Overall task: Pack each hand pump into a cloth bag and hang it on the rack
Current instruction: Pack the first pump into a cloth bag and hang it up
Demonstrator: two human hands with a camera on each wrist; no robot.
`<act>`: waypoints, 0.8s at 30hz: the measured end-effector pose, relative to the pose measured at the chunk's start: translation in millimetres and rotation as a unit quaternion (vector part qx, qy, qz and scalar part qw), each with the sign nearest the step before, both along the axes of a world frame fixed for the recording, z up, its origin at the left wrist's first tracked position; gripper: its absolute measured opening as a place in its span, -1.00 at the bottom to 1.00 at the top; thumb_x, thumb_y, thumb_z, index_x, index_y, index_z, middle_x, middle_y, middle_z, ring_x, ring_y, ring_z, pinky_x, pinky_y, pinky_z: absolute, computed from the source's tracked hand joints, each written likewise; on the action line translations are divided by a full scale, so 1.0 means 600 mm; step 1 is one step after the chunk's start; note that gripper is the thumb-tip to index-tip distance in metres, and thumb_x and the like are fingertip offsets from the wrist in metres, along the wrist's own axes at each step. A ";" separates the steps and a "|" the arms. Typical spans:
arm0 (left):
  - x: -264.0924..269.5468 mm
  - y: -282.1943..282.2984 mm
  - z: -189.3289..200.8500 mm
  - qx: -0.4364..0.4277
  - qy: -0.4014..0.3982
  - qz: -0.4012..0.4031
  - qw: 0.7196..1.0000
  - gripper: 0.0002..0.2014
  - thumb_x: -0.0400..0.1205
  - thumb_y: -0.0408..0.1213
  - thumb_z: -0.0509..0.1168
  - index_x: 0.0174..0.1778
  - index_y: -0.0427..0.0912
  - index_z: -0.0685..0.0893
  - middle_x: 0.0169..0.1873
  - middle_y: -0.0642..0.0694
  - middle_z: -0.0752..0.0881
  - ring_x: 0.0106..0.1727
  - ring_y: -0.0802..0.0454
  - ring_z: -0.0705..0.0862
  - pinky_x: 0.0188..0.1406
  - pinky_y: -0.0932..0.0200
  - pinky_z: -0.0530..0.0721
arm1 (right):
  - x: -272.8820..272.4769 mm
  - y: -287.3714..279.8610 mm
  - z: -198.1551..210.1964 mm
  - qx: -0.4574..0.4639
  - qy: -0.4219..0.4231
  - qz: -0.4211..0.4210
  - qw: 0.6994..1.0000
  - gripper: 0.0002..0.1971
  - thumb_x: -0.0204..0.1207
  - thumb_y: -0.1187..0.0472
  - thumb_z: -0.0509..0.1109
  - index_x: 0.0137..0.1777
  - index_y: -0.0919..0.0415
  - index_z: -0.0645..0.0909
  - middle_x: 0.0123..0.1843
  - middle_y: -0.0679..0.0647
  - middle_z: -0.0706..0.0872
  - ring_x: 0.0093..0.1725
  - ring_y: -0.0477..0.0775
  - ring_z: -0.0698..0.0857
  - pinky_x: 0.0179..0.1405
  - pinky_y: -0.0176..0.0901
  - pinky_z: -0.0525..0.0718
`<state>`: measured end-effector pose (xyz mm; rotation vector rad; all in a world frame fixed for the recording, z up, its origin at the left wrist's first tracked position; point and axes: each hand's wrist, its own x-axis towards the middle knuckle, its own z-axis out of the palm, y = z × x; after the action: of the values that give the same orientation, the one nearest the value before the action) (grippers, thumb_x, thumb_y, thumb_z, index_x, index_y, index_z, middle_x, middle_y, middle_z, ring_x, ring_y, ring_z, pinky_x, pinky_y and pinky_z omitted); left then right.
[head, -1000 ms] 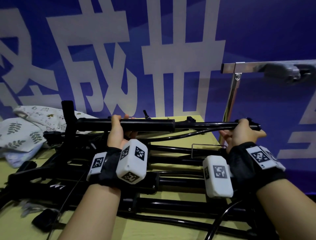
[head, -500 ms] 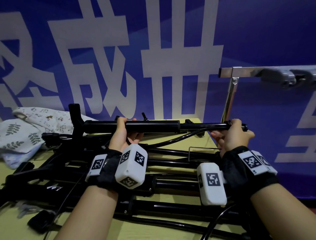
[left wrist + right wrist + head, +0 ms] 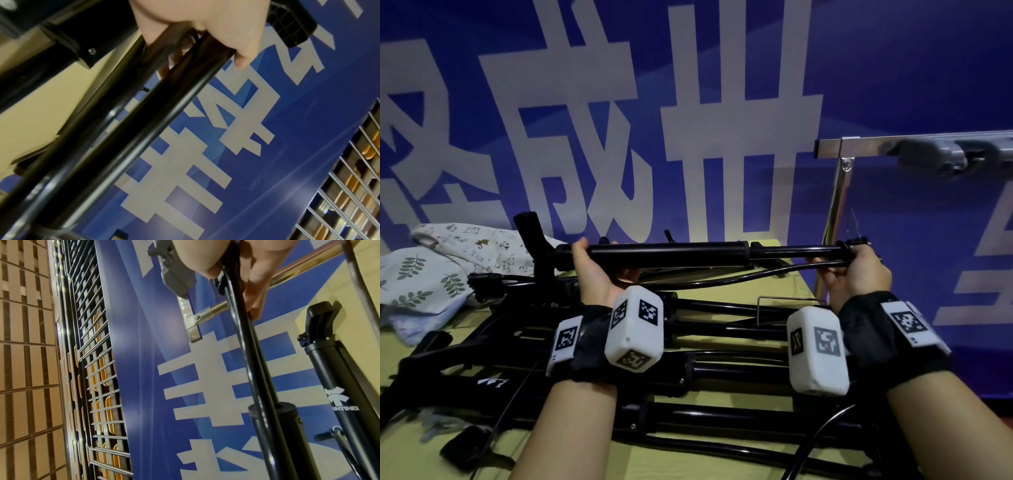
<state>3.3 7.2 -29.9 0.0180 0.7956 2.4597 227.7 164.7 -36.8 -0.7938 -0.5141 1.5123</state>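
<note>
A: Pump (image 3: 667, 251): a long black tube with a thinner rod running out of its right end and a black hose (image 3: 739, 278) drooping under it. It is held level, up off the table (image 3: 767, 291), above the pile of other pumps (image 3: 722, 366) lying there.

B: And the hands?

A: Left hand (image 3: 594, 274) is wrapped round the tube near its left end, just right of the upright handle (image 3: 530, 229). Right hand (image 3: 856, 274) is closed on the rod's far end, just in front of the rack post (image 3: 837, 205).

B: Any change from a second ago?

A: The pump sits a little lower against the blue banner (image 3: 893, 68), and the hands are further apart along it, so more rod shows between tube and right hand. Both grips are unchanged.

B: What do the wrist cameras add?

A: The left one shows fingers (image 3: 242, 56) curled over the tube (image 3: 144, 129), with the hose pressed in the same grip. The right one shows fingers (image 3: 257, 293) round the rod (image 3: 257, 366) and hose, the tube's end cap, the rack (image 3: 207, 313) with a grey hook (image 3: 174, 275), and a second pump (image 3: 337, 386) with a white logo on the table. The head view alone shows the cloth bags (image 3: 431, 274), printed with leaves and small figures, heaped at the pump's left end.
</note>
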 end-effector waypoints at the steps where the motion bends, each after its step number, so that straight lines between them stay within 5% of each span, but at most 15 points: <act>1: -0.001 -0.001 -0.001 0.006 -0.005 0.007 1.000 -0.74 0.56 0.06 0.27 -0.18 -0.08 0.53 -0.33 0.04 0.61 -0.32 0.08 0.66 -0.17 0.14 0.72 | 0.001 -0.001 0.001 0.000 -0.002 -0.003 1.000 -0.61 0.52 0.41 0.22 0.35 0.47 0.41 -0.03 0.36 0.62 -0.40 0.18 0.67 -0.40 0.09 0.79; 6: -0.008 0.003 -0.012 -0.052 0.022 0.009 0.998 -0.73 0.60 0.08 0.23 -0.06 -0.07 0.56 -0.12 0.00 0.68 -0.11 0.01 0.71 -0.29 0.18 0.68 | -0.002 0.000 0.001 0.002 -0.030 -0.025 0.999 -0.72 0.56 0.37 0.22 0.25 0.30 0.35 0.04 0.30 0.60 -0.38 0.10 0.66 -0.12 0.20 0.77; 12: -0.001 0.002 -0.012 -0.151 0.023 0.049 0.987 -0.47 0.59 0.15 0.20 0.32 -0.18 0.56 0.10 -0.12 0.68 0.07 -0.10 0.70 -0.41 0.17 0.60 | -0.007 -0.005 -0.004 0.000 -0.051 -0.032 0.998 -0.77 0.57 0.33 0.21 0.13 0.15 0.24 -0.06 0.16 0.57 -0.37 0.05 0.64 -0.42 -0.05 0.71; 19: 0.007 0.002 -0.012 -0.164 0.038 0.028 0.985 -0.49 0.61 0.12 0.18 0.30 -0.19 0.56 0.15 -0.14 0.70 0.04 -0.10 0.71 -0.38 0.15 0.63 | -0.005 -0.006 -0.004 -0.006 -0.074 -0.041 0.996 -0.77 0.59 0.31 0.22 0.14 0.14 0.24 0.07 0.21 0.57 -0.37 0.03 0.63 -0.58 -0.18 0.69; 24: 0.006 0.011 -0.015 -0.131 0.053 0.016 0.990 -0.56 0.61 0.09 0.22 0.25 -0.16 0.56 0.06 -0.11 0.71 -0.09 -0.01 0.72 -0.38 0.17 0.67 | -0.011 -0.008 -0.010 -0.011 -0.089 -0.023 0.996 -0.76 0.57 0.32 0.21 0.13 0.14 0.22 0.05 0.26 0.57 -0.66 -0.03 0.59 -0.61 -0.23 0.67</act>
<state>7.1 13.7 -38.8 0.0402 1.1692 2.3802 221.3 159.9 -42.8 -0.9570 -0.6085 1.4146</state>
